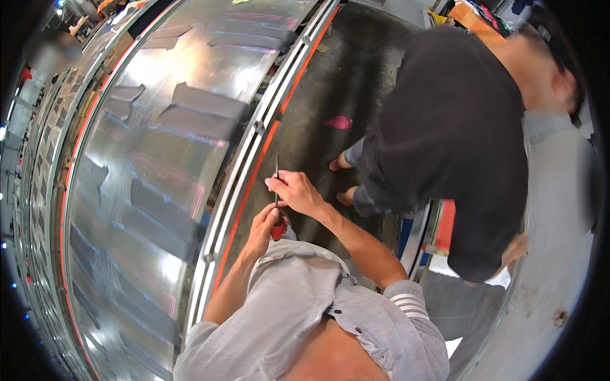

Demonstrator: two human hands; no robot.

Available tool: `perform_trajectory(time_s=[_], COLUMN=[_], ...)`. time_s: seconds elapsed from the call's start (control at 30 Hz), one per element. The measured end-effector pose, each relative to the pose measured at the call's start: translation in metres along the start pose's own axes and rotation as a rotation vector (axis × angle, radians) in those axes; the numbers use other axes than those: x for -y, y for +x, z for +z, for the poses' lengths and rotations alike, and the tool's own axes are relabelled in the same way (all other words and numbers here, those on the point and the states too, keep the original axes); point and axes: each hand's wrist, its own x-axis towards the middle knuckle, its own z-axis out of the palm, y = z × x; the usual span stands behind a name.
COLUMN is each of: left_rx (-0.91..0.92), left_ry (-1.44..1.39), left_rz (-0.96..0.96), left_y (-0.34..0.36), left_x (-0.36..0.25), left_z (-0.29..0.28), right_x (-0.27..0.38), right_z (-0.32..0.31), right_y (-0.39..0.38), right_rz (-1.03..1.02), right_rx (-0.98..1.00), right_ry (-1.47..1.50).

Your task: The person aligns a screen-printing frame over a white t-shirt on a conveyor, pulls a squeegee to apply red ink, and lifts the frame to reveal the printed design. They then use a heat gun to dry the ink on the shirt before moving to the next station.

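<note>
In front of my body, both hands are on one slim tool that looks like a screwdriver, with a thin dark shaft [276, 166] and a red and black handle [277, 231]. My left hand [263, 223] is closed around the handle, whose red end shows below the fingers. Further up, my right hand [296, 192] pinches the shaft between thumb and fingers, and the tip sticks out past them, pointing away from me. The tool stays apart from the table rail just to its left.
A long shiny table [146, 190] with grey cut pieces [206, 105] runs along my left, edged by a metal rail [254, 130]. At right, a person in a dark shirt [451, 140] bends over close by. Something pink [340, 122] lies on the dark floor [318, 82].
</note>
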Motion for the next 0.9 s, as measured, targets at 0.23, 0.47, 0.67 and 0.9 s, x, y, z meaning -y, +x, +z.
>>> perform_trajectory(time_s=[0.23,0.47,0.67,0.9], left_rx=[-0.083,-0.087,-0.037,0.25], left_ry=[0.044,0.313,0.721,1.015], left_rz=[0.187,0.181,0.266,0.454], left_y=[0.208,0.375,0.528,0.703], left_x=[-0.116,-0.193,-0.209,-0.193], left_z=[-0.017,-0.01,0.043,0.157], right_x=[0.005,-0.018,-0.066,-0.098], right_z=[-0.092,-0.205,-0.324,-0.445], right_y=[0.269,0.426,0.489,0.502], right_rz=[0.002,0.237,0.321,0.216], right_rx=[-0.073,0.015,-0.167,-0.497], right_ry=[0.145,0.391,0.625,0.785])
